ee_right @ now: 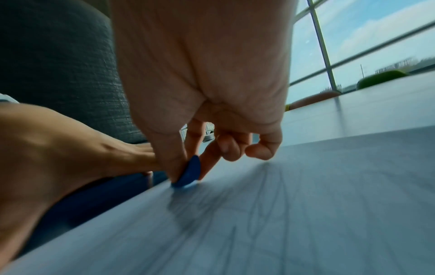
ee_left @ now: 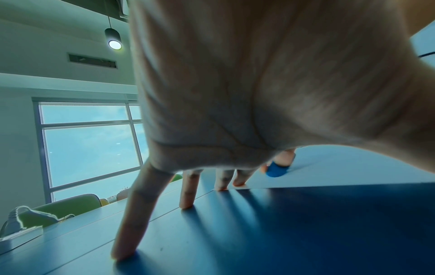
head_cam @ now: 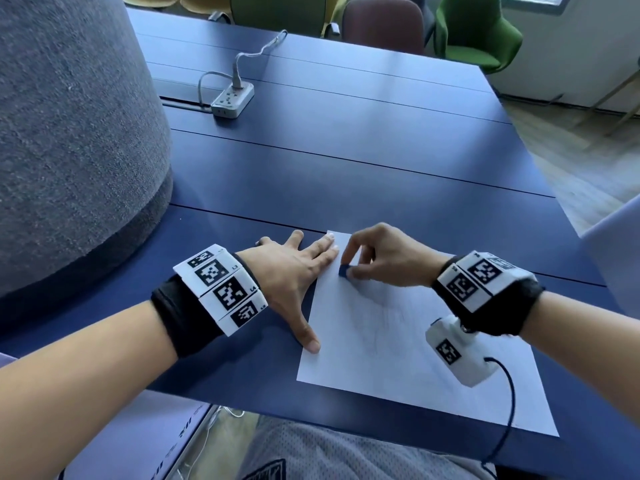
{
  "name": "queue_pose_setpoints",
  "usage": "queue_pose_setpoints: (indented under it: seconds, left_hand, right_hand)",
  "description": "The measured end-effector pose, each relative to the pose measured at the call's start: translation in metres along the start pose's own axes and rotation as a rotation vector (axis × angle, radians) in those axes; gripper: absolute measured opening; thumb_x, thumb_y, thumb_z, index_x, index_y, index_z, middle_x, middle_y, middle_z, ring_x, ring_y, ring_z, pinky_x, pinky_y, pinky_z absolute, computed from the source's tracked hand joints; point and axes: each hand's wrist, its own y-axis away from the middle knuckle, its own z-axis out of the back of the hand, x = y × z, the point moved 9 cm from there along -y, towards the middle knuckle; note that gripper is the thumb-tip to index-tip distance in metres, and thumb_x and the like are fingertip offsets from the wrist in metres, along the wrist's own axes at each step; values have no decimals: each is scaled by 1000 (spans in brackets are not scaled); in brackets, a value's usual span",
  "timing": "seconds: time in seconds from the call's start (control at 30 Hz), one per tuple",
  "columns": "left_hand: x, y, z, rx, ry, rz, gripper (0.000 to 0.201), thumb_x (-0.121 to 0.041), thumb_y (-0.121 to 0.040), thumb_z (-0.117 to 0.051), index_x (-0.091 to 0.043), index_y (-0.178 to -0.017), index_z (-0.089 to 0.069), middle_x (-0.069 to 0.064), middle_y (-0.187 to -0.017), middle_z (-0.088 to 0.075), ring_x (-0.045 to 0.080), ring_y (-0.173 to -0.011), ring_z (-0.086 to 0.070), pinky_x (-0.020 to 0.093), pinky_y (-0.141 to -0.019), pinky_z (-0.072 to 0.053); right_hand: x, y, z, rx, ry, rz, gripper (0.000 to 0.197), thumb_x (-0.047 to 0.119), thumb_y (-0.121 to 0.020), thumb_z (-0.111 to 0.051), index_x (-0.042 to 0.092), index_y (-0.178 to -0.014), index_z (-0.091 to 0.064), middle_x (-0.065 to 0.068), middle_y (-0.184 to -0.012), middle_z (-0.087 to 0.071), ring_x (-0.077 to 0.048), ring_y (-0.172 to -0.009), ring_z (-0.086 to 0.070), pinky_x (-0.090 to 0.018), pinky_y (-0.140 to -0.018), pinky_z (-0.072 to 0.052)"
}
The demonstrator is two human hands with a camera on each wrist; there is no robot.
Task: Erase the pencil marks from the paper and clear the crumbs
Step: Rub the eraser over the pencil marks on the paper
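Two hands were busy: left hand [head_cam: 294, 271] lay flat, fingers spread, pinning paper [head_cam: 408, 341]; right hand [head_cam: 384, 258] pinched blue eraser [head_cam: 344, 270] mid-frame. Marks looked faint, so I'd rub short and light.

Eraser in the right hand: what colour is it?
Blue. The eraser shows best in the right wrist view, pinched by the right hand against the paper.

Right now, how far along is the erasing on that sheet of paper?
Early on. In hand: the right hand pinches a blue eraser against the paper near its far left edge, while the left hand lies spread, fingertips and thumb pinning that edge to the blue table. Left: faint pencil marks cover the sheet's middle. Crumbs are too small to see, so sweeping also remains.
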Motion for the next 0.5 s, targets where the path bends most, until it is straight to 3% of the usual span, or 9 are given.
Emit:
queue_pose_setpoints:
  seconds: [0.07, 0.2, 0.33, 0.5]
  left_hand:
    - [0, 0, 0, -2, -8, 1, 149, -84, -47, -70, -28, -152, 19, -17, -156, 27, 29, -146, 8, 63, -103, -24]
    - [-1, 1, 0, 4, -37, 13, 146, -85, -47, -70, -31, -151, 18, -15, -157, 27, 32, -146, 7, 64, -102, -27]
    - [-1, 0, 1, -7, -31, 7, 144, -86, -44, -69, -41, -149, 18, -15, -157, 27, 32, -147, 7, 63, -102, -30]
    - [-1, 1, -1, 3, -29, 21, 144, -86, -44, -70, -41, -149, 17, -16, -157, 27, 32, -147, 9, 61, -103, -29]
  right_hand:
    - [4, 6, -3, -21, -10, 18, 8, 12, -78, -72, 19, -82, -71, 8, -59, -57, 0, -45, -47, -11, -50, -35]
    - [25, 37, -49, 324, 24, 116, 10, 13, -79, -73, 19, -88, -73, 5, -62, -57, -3, -52, -45, -15, -52, -37]
    - [22, 25, -27, 101, 2, 83, 9, 13, -79, -73, 16, -88, -73, 5, -63, -58, -1, -50, -47, -12, -50, -36]
    - [26, 44, -48, 297, 47, 113, 10, 15, -79, -71, 21, -88, -73, 2, -70, -61, -3, -54, -46, -15, -54, -39]
